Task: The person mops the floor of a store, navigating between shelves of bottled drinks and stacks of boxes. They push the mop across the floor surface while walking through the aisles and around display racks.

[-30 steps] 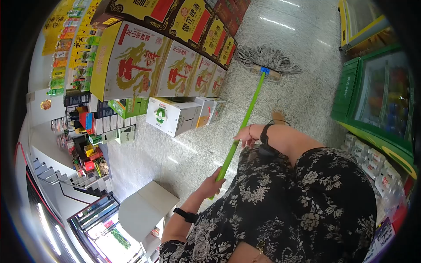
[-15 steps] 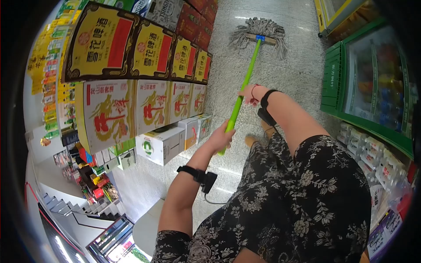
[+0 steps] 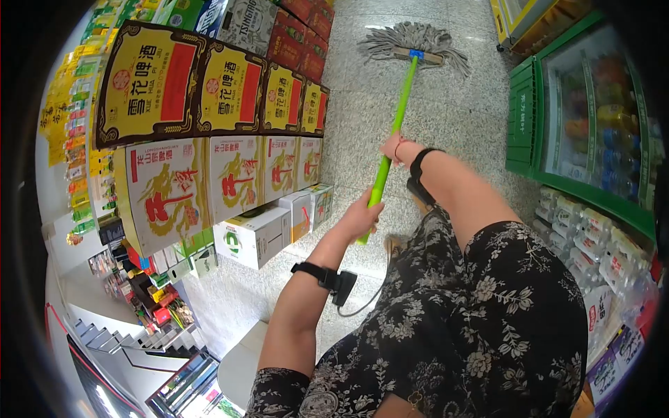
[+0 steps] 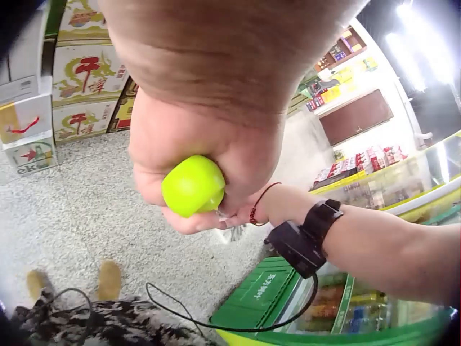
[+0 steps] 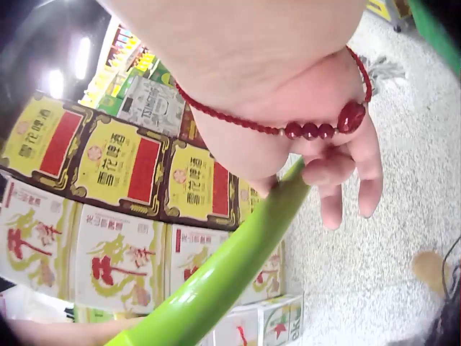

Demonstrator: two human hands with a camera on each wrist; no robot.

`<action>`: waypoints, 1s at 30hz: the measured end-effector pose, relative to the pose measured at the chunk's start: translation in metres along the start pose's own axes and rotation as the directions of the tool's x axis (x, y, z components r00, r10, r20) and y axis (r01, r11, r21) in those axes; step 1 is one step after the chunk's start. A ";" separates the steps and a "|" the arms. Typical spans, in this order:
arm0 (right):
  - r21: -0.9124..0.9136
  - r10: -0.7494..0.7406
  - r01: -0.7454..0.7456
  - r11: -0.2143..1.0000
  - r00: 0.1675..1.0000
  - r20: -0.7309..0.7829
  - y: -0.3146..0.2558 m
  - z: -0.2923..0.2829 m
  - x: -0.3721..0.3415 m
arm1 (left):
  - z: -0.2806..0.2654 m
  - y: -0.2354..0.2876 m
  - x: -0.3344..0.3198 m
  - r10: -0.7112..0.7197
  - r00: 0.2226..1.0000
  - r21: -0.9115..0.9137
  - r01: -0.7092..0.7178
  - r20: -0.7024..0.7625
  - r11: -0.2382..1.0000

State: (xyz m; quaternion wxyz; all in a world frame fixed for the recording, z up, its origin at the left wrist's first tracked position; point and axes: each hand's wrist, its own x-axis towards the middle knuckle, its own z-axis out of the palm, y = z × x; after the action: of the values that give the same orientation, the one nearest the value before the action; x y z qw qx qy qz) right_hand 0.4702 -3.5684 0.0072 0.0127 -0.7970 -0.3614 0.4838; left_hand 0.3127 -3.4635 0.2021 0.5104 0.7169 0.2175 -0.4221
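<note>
A mop with a lime-green handle (image 3: 403,104) reaches forward over the speckled floor. Its grey string head (image 3: 433,39) is spread on the floor, joined at a blue clamp (image 3: 416,55). My left hand (image 3: 361,214) grips the handle close to its near end; in the left wrist view the fist wraps round it and the rounded green tip (image 4: 193,186) pokes out. Farther up, my right hand (image 3: 398,149) holds the handle. The right wrist view shows the handle running under the palm, held by thumb and curled fingers (image 5: 331,171), while other fingertips hang looser.
Stacked beer cartons (image 3: 233,90) line the left side, with a white carton (image 3: 254,237) on the floor before them. A green drinks fridge (image 3: 526,118) and packs of bottles (image 3: 592,237) stand on the right. A pale counter (image 3: 244,359) is at lower left.
The mop head and both hands have shifted farther forward, up the head view. The head camera's view has turned, and the cartons appear lower. Both hands keep hold of the handle.
</note>
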 end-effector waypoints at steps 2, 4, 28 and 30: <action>-0.227 -0.114 0.129 0.965 0.990 0.079 -0.033 0.040 0.002 | 0.007 -0.039 -0.032 -0.045 0.999 0.016 0.046 -0.014 0.999; 0.049 -0.029 0.025 0.998 0.995 0.092 -0.077 0.063 -0.029 | 0.004 -0.081 -0.068 -0.100 0.995 0.032 0.099 0.012 0.995; 0.703 -0.360 -0.385 0.597 0.654 0.665 -0.327 0.243 -0.100 | -0.010 -0.336 -0.327 -0.303 0.952 0.289 0.278 0.044 0.916; 0.849 -0.349 -0.213 0.484 0.843 0.410 -0.299 0.226 -0.111 | -0.019 -0.310 -0.303 -0.265 0.962 0.375 0.224 0.061 0.900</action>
State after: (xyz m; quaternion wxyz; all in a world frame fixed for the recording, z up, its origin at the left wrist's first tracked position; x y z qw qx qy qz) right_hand 0.0954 -3.4870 0.0821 0.3336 -0.4942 -0.0868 0.7981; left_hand -0.0766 -3.2914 0.2850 0.3225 0.7416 0.1953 -0.5548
